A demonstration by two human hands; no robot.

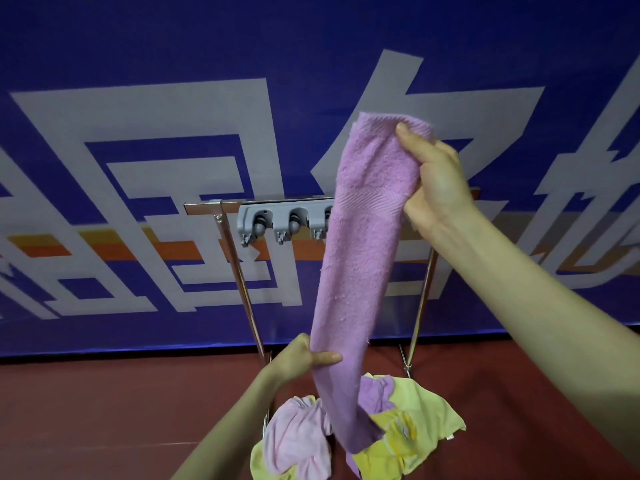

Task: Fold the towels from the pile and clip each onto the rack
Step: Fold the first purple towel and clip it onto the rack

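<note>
Purple towel held up lengthwise before rack.
Right hand pinches top end, nearest the grey clips; left hand grips lower part. Long axis near vertical, tail reaching pile on floor. Clips bare.

Reaching up and forward with the right arm, bare forearm crossing in from the lower right corner, wrist bent. Gripping the top of the towel in the right hand, thumb pressing over the front near the upper edge, fingers wrapping behind. Stretching the left arm in from the bottom edge, lower and nearer the body. Pinching the towel farther down with the left hand, thumb lying across the front, fingers curling behind. Holding both hands well apart, right high above left.
</note>
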